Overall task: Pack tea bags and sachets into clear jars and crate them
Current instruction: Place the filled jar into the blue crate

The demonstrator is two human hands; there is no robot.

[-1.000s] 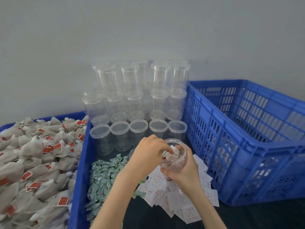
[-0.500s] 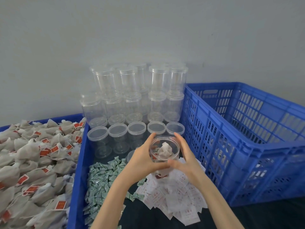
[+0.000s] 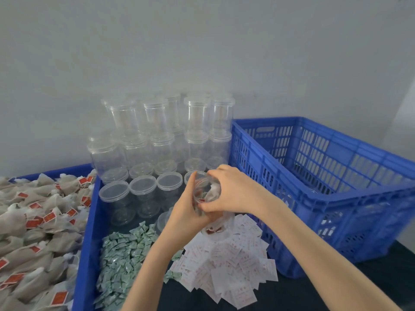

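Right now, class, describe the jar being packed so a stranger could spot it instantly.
Start at the big blue crate on the right. Just left of it, both hands grip one clear jar above the white sachets. Unlike the empty stacked jars behind, it holds a tea bag.

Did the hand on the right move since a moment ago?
Yes. The right hand has climbed from the side of the small clear plastic jar to its top, nearer the big blue slatted plastic crate. The left hand grips the jar.

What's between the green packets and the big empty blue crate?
In the head view, the white sachets lie between the green packets and the blue crate.
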